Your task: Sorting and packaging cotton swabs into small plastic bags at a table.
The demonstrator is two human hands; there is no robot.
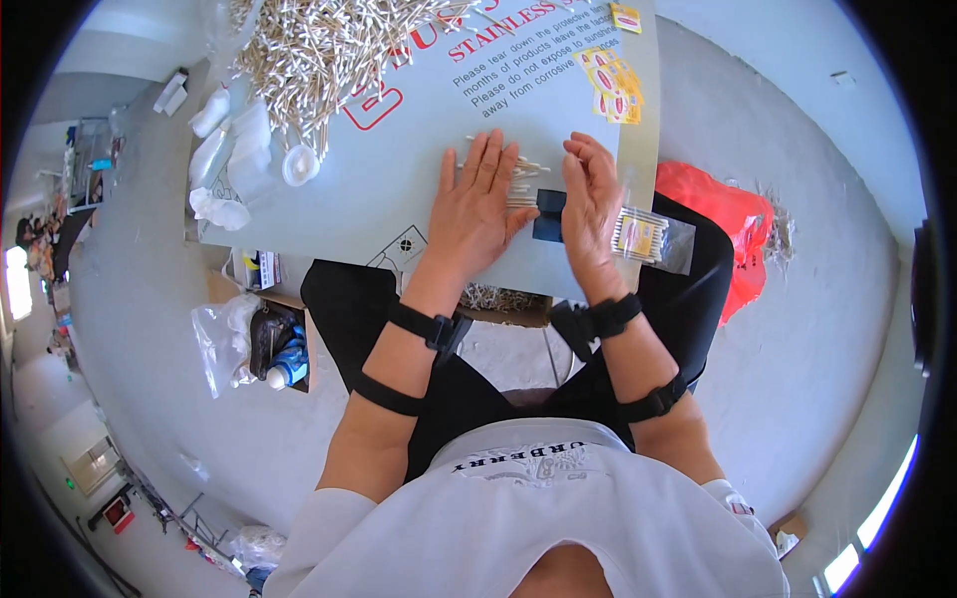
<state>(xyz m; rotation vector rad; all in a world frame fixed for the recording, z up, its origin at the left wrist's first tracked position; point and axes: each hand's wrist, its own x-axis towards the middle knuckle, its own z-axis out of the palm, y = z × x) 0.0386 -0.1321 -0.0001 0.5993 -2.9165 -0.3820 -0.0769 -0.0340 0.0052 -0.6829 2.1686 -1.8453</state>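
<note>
My left hand (pixel 477 204) lies flat on the grey tabletop, fingers stretched out, beside a small row of cotton swabs (pixel 521 187). Its thumb reaches toward a small dark blue flat piece (pixel 548 215). On the other side of that piece, my right hand (pixel 591 204) stands on its edge with the fingers extended and slightly curved. Nothing shows in its grasp, though its palm side is partly hidden. Just right of this hand, a clear plastic bag of cotton swabs with a yellow label (pixel 638 237) lies at the table's edge.
A large heap of loose cotton swabs (pixel 309 60) covers the far left of the table (pixel 399 189). Near it are a small round white container (pixel 300 165) and white plastic packs (pixel 249 149). Yellow labels (pixel 611 85) lie far right. A red bag (pixel 713 214) is beside my leg.
</note>
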